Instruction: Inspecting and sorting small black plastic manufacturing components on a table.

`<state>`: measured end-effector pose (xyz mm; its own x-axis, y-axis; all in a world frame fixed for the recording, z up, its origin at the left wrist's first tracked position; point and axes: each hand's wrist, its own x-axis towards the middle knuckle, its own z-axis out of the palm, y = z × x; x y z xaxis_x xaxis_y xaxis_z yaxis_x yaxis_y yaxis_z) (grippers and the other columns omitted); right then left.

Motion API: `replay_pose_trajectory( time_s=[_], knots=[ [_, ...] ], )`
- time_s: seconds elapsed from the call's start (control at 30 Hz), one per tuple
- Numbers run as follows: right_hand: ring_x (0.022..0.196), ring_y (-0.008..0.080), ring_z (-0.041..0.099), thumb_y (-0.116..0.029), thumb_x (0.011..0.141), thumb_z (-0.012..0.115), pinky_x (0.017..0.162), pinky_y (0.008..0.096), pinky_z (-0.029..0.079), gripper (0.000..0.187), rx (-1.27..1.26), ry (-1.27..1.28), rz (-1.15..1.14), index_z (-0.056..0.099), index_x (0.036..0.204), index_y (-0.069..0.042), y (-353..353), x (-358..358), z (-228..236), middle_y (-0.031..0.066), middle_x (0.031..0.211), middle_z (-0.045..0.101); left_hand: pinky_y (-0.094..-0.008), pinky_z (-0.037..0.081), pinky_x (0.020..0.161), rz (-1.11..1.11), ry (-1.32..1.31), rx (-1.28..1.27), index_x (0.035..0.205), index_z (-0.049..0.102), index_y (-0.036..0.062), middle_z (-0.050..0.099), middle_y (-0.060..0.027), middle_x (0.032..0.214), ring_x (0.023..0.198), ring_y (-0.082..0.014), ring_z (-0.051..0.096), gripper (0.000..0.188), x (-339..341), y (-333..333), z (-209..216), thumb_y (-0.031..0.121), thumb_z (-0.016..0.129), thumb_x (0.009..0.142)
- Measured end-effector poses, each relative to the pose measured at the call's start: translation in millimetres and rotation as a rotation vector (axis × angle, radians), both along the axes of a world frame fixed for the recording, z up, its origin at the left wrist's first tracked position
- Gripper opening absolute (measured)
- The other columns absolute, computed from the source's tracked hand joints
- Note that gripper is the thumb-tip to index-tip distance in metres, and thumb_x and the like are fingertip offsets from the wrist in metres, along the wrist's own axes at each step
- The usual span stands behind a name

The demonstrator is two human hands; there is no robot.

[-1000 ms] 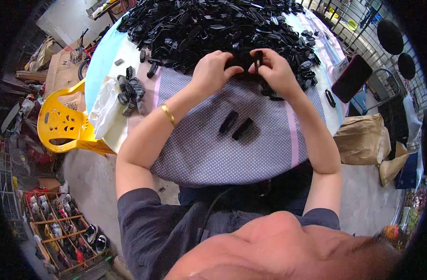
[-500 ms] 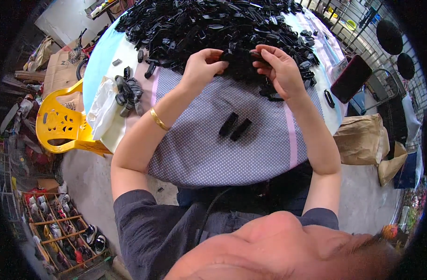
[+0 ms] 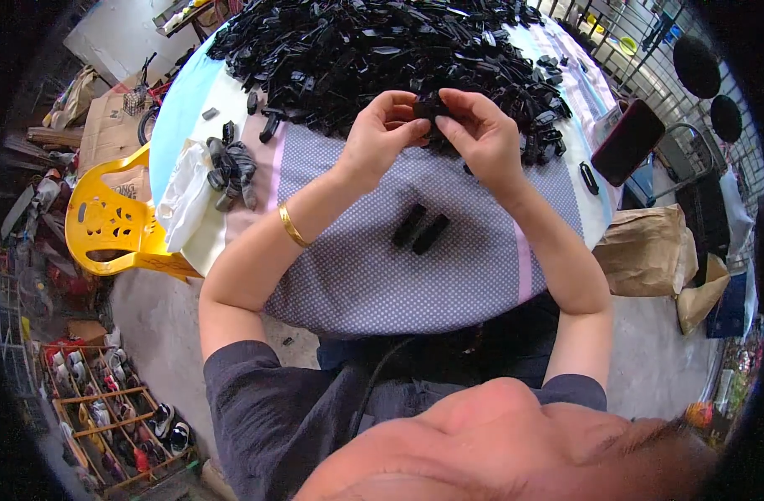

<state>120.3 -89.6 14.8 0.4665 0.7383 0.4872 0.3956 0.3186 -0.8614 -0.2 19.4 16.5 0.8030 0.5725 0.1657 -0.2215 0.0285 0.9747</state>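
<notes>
My left hand (image 3: 383,135) and my right hand (image 3: 482,134) meet at the near edge of a large heap of glossy black plastic pieces (image 3: 357,58). Between their fingertips they hold a small black plastic piece (image 3: 430,106), pinched from both sides. Whether it is one part or two pressed together, I cannot make out. Closer to me, two oblong black pieces (image 3: 409,225) lie side by side on the grey dotted tablecloth (image 3: 382,292). A gold bangle (image 3: 291,225) circles my left wrist.
Left of the heap lie a white bag (image 3: 184,196) and a dark grey cloth bundle (image 3: 231,171). A phone (image 3: 628,142) stands tilted at the table's right side. A yellow chair (image 3: 106,221) stands at the left, a brown paper bag (image 3: 645,250) at the right, a shoe rack (image 3: 114,417) lower left.
My hands were apart, each with a black piece at the fingertips. They have come together, the right moving left, and now meet at the fingertips. The two pieces on the cloth have stayed put.
</notes>
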Motion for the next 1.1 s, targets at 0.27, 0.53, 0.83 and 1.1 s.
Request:
replay_pose_trajectory(
  time_s=[0.27,0.53,0.83,1.1],
  knots=[
    [0.089,0.0120,0.058,0.003,0.078,0.062,0.077,0.0218,0.048,0.028,0.030,-0.228,-0.035,0.058,0.105,0.002,-1,-2,1,0.0072,0.097,0.058,-0.0258,0.051,0.078,-0.007,-0.016,0.041,0.109,0.054,-0.0037,0.061,-0.0103,0.096,0.086,-0.0141,0.059,0.028,-2,6,1,0.002,0.060,0.081],
    [0.085,0.0144,0.061,-0.004,0.078,0.065,0.078,0.0238,0.048,0.034,-0.097,-0.424,-0.214,0.056,0.111,-0.001,-2,-7,6,0.0087,0.096,0.060,-0.0224,0.049,0.077,0.038,-0.125,-0.039,0.108,0.059,-0.0015,0.063,-0.0090,0.096,0.084,-0.0120,0.059,0.027,-1,2,5,0.009,0.060,0.083],
    [0.081,0.0085,0.058,-0.006,0.082,0.061,0.070,0.0209,0.048,0.024,-0.298,-0.131,0.203,0.059,0.104,0.003,-8,-3,7,0.0065,0.091,0.062,-0.0227,0.045,0.080,-0.143,-0.095,0.191,0.104,0.062,-0.0013,0.062,-0.0082,0.098,0.088,-0.0122,0.057,0.023,-12,11,21,0.008,0.058,0.083],
    [0.078,0.0152,0.058,-0.013,0.071,0.070,0.067,0.0268,0.047,0.029,-0.283,-0.688,0.053,0.063,0.096,-0.001,-14,29,24,0.0064,0.082,0.062,-0.0219,0.048,0.071,-0.109,0.046,0.360,0.104,0.062,-0.0020,0.065,-0.0068,0.087,0.079,-0.0097,0.058,0.025,-9,3,17,0.009,0.061,0.081]
  ],
)
